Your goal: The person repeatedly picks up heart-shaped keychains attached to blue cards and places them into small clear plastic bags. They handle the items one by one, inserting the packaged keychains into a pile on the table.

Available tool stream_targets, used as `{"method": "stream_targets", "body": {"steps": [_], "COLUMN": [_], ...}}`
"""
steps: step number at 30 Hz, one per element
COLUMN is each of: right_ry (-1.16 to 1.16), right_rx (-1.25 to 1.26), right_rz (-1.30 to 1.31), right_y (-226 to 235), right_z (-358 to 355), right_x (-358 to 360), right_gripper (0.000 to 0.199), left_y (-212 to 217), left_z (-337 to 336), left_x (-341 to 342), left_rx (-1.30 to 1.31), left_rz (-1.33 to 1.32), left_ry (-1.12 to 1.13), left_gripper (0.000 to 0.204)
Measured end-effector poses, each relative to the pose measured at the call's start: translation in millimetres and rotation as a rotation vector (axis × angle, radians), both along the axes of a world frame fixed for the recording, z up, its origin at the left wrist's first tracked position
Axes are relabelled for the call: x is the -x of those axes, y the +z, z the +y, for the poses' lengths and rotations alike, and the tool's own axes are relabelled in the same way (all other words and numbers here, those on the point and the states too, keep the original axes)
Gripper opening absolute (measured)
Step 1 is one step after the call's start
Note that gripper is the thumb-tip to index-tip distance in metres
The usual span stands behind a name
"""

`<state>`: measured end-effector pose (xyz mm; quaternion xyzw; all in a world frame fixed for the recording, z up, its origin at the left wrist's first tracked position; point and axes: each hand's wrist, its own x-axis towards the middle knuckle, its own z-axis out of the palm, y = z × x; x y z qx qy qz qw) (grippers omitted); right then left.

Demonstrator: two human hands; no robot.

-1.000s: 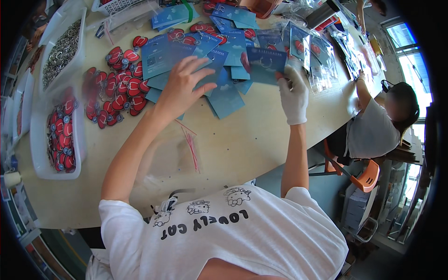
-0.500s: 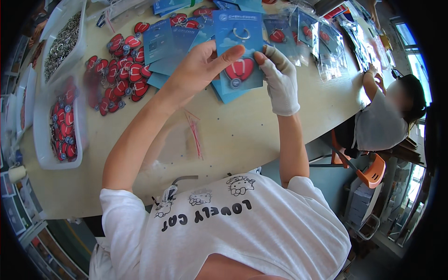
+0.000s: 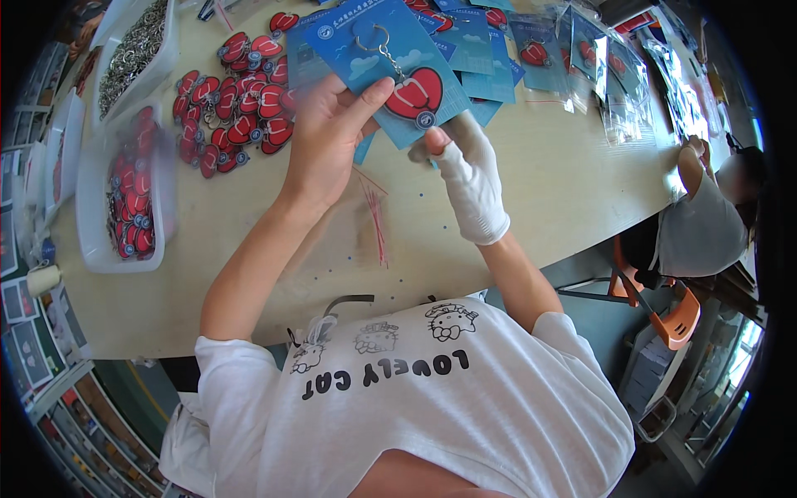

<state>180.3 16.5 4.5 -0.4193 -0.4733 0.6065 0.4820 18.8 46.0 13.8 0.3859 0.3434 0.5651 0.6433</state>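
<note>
The blue card is held tilted above the worktop. Its left edge is pinched between thumb and fingers of the left hand. Its lower edge is met by the gloved right hand; whether those fingers are clenched cannot be told. A red keychain is seen on its front; loose keychains are heaped left of it.
</note>
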Motion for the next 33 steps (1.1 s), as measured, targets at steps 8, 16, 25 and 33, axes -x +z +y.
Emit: {"method": "stream_targets", "body": {"steps": [8, 16, 25, 33], "right_ry": [-0.458, -0.372, -0.311, -0.383], "right_rx": [-0.788, -0.401, -1.171, -0.617], "right_rz": [-0.971, -0.568, -0.956, -0.338], "right_y": [4.0, 5.9, 13.4, -6.9], "right_z": [21.7, 28.1, 29.9, 13.3], "right_x": [3.4, 7.5, -8.5, 6.7], "right_gripper": [0.064, 0.038, 0.031, 0.030], "left_y": [-6.5, -13.6, -10.0, -13.9], "left_z": [-12.1, -14.0, -13.1, -17.9], "left_x": [-7.7, -10.6, -8.3, -0.9], "left_rx": [-0.026, -0.014, 0.029, 0.027], "left_rz": [-0.046, -0.116, -0.260, -0.147], "left_ry": [0.129, 0.176, 0.103, 0.203], "left_gripper": [0.017, 0.018, 0.020, 0.021]}}
